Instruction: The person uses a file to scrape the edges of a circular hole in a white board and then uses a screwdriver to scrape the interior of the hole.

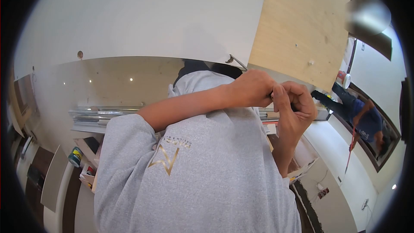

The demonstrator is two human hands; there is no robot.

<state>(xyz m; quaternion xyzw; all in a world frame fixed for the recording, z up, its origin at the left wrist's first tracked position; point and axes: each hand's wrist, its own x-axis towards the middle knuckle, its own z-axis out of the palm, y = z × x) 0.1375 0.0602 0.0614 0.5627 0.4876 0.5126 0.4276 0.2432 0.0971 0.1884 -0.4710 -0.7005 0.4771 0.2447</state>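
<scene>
My left hand (252, 88) reaches across the front of my grey shirt (207, 159), its fingers closed and mostly turned from view. Against it, my right hand (296, 103) is curled, with thumb and forefinger pinched together. The fingertips of both hands meet; whatever lies between them is too small or hidden to make out. Just above my left hand, a thin bent metal piece (238, 62) sticks out at the edge of a large white panel (151, 17). Beside that panel lies a bare wood-coloured board (302, 26).
Long metal strips (103, 117) lie behind my left arm. A green can (75, 157) stands at the lower left. To the right, a person in a dark blue shirt (366, 121) holds a long red stick (352, 140). A white bucket (344, 79) is near them.
</scene>
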